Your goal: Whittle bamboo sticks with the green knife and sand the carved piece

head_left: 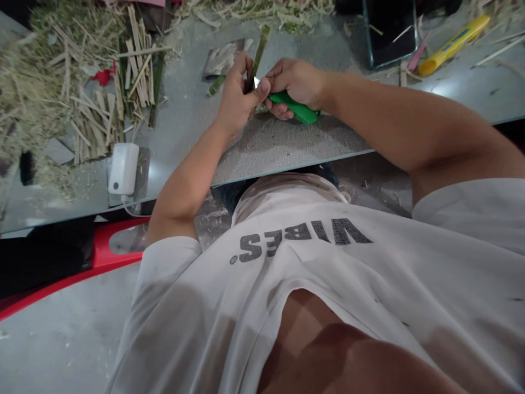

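Observation:
My left hand [240, 96] is closed around a green bamboo strip [261, 48], whose upper end sticks out above the fingers. In my right hand [297, 82] is a utility knife [297, 108] with a green handle. Its short bright blade meets the strip, and my left thumb lies close beside the blade. Just left of my left hand are a worn grey flat piece [222, 57] and a short green bamboo piece [215, 86] on the table.
Split bamboo sticks [139, 71] and heaps of shavings [36, 98] cover the table's left. A white plugged-in device [123, 168] stands near the front edge [295, 162]. A phone [389, 30] and a yellow cutter [453, 45] lie at the right. A red chair [109, 241] is below left.

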Action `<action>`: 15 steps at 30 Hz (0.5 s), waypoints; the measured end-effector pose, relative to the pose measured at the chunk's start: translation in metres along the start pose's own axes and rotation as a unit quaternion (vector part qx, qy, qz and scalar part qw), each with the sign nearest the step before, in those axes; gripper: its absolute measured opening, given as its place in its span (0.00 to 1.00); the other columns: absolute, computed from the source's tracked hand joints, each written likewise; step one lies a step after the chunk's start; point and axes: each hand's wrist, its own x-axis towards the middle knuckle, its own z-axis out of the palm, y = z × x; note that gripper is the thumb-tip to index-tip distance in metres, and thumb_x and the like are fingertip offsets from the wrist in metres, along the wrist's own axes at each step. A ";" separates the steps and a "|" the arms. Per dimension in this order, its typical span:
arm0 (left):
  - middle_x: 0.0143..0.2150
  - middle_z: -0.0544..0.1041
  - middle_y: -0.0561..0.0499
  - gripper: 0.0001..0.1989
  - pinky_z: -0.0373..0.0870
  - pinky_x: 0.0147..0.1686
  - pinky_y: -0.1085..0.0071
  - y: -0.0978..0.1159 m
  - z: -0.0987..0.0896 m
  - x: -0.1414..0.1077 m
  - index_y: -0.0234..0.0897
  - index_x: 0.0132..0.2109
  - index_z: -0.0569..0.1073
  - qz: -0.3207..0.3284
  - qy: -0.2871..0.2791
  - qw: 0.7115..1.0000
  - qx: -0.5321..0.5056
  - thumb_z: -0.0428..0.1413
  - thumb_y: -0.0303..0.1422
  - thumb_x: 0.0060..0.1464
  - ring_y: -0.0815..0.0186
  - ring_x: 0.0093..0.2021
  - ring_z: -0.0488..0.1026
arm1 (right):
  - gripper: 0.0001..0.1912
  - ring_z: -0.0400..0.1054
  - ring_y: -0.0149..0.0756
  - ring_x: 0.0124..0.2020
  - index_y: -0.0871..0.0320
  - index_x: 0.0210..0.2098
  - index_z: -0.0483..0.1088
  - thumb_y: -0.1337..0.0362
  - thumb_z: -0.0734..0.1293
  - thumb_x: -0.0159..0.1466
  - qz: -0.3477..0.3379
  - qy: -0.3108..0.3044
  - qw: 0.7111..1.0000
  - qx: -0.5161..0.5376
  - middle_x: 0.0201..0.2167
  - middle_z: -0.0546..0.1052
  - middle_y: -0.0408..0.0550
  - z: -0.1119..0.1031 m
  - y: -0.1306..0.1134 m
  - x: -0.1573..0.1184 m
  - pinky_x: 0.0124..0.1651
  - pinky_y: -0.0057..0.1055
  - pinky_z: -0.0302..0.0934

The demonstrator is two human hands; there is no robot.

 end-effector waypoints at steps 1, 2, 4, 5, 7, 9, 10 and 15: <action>0.26 0.64 0.63 0.42 0.38 0.19 0.66 0.001 0.001 -0.001 0.49 0.43 0.56 0.030 0.015 0.999 0.020 0.74 0.68 0.55 0.67 0.22 0.53 | 0.23 0.56 0.31 0.18 0.58 0.33 0.68 0.47 0.72 0.75 0.004 -0.005 1.000 0.000 0.21 0.62 0.43 -0.001 0.002 0.001 0.23 0.28 0.55; 0.26 0.63 0.63 0.40 0.37 0.17 0.66 0.001 0.001 -0.002 0.49 0.43 0.56 0.044 0.017 0.998 0.035 0.72 0.69 0.58 0.68 0.21 0.51 | 0.25 0.57 0.31 0.18 0.58 0.32 0.69 0.44 0.70 0.75 0.008 -0.008 1.000 -0.001 0.20 0.62 0.44 -0.003 0.003 0.002 0.23 0.28 0.54; 0.27 0.60 0.63 0.39 0.35 0.16 0.67 0.003 0.003 -0.004 0.49 0.43 0.56 0.039 -0.008 0.998 0.044 0.70 0.70 0.62 0.69 0.20 0.46 | 0.30 0.58 0.31 0.17 0.58 0.32 0.70 0.38 0.64 0.77 0.016 -0.015 1.000 -0.001 0.18 0.61 0.47 -0.006 0.005 0.004 0.25 0.30 0.53; 0.27 0.58 0.64 0.40 0.34 0.16 0.68 0.004 0.003 -0.005 0.49 0.43 0.56 0.039 -0.019 0.998 0.044 0.70 0.71 0.62 0.70 0.20 0.45 | 0.33 0.58 0.31 0.17 0.58 0.32 0.70 0.37 0.61 0.78 0.018 -0.016 1.000 0.002 0.18 0.61 0.48 -0.007 0.005 0.004 0.25 0.31 0.52; 0.26 0.56 0.64 0.43 0.35 0.16 0.70 0.006 0.003 -0.005 0.48 0.42 0.53 0.046 -0.038 0.997 0.054 0.68 0.76 0.61 0.70 0.20 0.46 | 0.34 0.59 0.32 0.17 0.58 0.32 0.70 0.36 0.60 0.79 0.020 -0.019 1.000 0.010 0.18 0.61 0.48 -0.007 0.004 0.003 0.26 0.31 0.52; 0.25 0.56 0.63 0.46 0.38 0.16 0.72 0.005 0.003 -0.004 0.48 0.41 0.52 0.054 -0.042 0.995 0.079 0.65 0.81 0.57 0.69 0.21 0.53 | 0.32 0.59 0.31 0.18 0.58 0.33 0.69 0.37 0.65 0.78 0.023 -0.027 0.999 0.016 0.18 0.60 0.45 -0.006 0.002 0.001 0.26 0.30 0.54; 0.25 0.58 0.62 0.47 0.41 0.16 0.72 0.004 0.003 -0.004 0.48 0.41 0.53 0.055 -0.040 0.993 0.094 0.64 0.83 0.55 0.68 0.23 0.59 | 0.30 0.58 0.31 0.18 0.58 0.33 0.69 0.38 0.68 0.77 0.024 -0.031 0.999 0.017 0.18 0.60 0.44 -0.005 0.001 0.000 0.26 0.30 0.55; 0.24 0.63 0.57 0.46 0.57 0.19 0.65 -0.004 0.003 0.002 0.50 0.39 0.55 0.070 0.013 0.992 0.108 0.57 0.87 0.52 0.60 0.27 0.69 | 0.28 0.57 0.31 0.19 0.57 0.32 0.67 0.40 0.67 0.77 0.022 -0.011 1.000 0.017 0.19 0.60 0.45 0.000 0.001 0.001 0.24 0.29 0.52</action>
